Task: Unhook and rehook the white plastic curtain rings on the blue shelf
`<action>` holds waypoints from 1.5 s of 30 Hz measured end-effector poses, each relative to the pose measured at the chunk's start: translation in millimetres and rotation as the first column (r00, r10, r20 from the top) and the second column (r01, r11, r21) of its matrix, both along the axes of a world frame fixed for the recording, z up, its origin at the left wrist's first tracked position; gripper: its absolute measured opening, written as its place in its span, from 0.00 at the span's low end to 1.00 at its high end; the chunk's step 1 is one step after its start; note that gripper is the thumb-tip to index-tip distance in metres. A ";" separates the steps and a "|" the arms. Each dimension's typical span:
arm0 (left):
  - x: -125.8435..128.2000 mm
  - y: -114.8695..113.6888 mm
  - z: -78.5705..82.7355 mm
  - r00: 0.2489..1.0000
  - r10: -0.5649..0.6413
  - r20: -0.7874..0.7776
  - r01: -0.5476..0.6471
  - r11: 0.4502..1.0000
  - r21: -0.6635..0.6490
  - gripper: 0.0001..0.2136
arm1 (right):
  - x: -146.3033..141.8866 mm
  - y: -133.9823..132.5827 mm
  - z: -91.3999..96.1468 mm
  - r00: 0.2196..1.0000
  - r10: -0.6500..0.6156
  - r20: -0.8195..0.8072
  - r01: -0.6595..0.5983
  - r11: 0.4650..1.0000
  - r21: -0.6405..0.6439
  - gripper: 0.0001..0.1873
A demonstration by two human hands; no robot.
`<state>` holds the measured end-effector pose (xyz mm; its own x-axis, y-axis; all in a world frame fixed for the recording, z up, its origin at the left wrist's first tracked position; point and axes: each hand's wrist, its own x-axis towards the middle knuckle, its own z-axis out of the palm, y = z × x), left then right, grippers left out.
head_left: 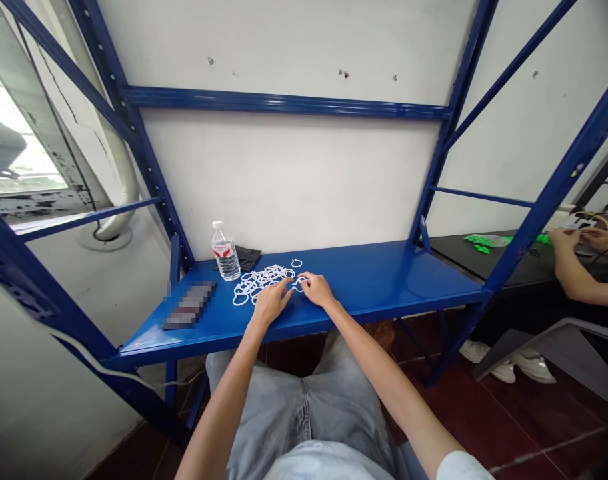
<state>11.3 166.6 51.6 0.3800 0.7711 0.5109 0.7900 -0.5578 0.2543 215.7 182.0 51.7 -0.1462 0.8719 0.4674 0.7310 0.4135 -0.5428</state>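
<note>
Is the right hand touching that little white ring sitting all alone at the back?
Apart. The head view shows bare blue shelf between the right hand and the little white ring, which lies just behind the fingers.

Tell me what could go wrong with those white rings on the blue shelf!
The loose white rings lie in a heap right by the left hand and the right hand, so a careless sweep might push some across the shiny blue metal shelf and off its edge. The water bottle stands upright beside the heap, so a bump could tip it. The rings also look tangled, so pulling one might drag others along.
</note>
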 end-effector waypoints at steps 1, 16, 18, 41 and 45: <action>-0.1 0.6 -0.8 1.000 -0.005 -0.002 0.005 1.000 0.002 0.16 | -0.1 -0.4 0.8 1.000 -0.015 0.013 0.015 1.000 -0.001 0.18; 1.7 0.6 -2.6 1.000 0.011 -0.009 -0.011 1.000 0.011 0.17 | -0.7 4.9 -5.4 0.994 -0.091 0.058 0.090 0.996 0.029 0.19; 1.8 0.1 -2.0 1.000 0.021 0.010 -0.021 1.000 0.012 0.20 | -1.1 5.9 -7.4 0.994 -0.083 0.071 0.080 0.996 0.033 0.18; -0.6 0.9 -1.1 0.999 0.017 0.048 -0.018 0.999 0.035 0.13 | -2.8 -1.7 -1.6 0.998 0.001 0.068 -0.006 0.998 0.066 0.17; -2.4 1.1 -0.5 0.994 0.052 0.092 -0.056 0.997 0.043 0.12 | -2.6 -2.9 -0.6 0.998 0.066 0.020 -0.067 0.994 0.085 0.18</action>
